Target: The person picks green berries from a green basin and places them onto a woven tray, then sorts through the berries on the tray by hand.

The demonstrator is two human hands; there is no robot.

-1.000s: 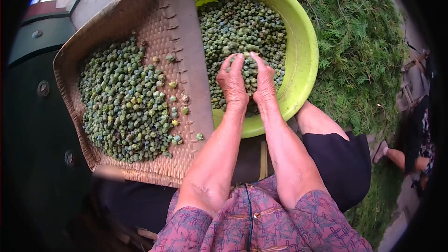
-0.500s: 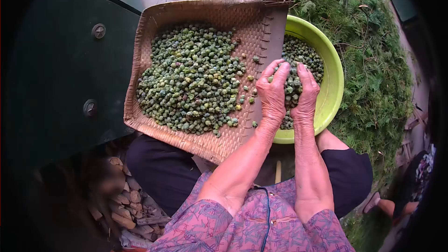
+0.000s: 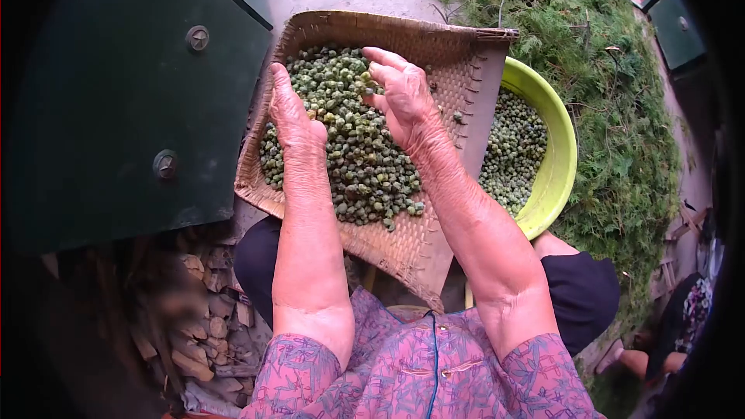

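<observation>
A shallow woven scoop basket (image 3: 434, 244) rests tilted across my lap, bearing a heap of small round green fruits (image 3: 365, 163). My left hand (image 3: 296, 115) is at the heap's left side, near the basket wall, fingers straight and palm turned inward. On the other side, my right hand (image 3: 402, 97) hovers at the heap's upper right with its fingers apart and slightly curved. Fruits lie between the two palms. To the right of the basket, partly hidden under its edge, a lime-green basin (image 3: 560, 147) contains more of the same fruits (image 3: 512, 147).
Cut evergreen branches (image 3: 621, 124) cover the ground at right. A dark green metal door (image 3: 116, 109) with star-shaped studs stands at left. Chopped firewood (image 3: 206, 334) is piled at lower left. Another person's leg (image 3: 632, 361) shows at lower right.
Both hands have moved left from the basin to the heap in the basket and spread apart. The fruits they cupped over the basin are no longer in them.
</observation>
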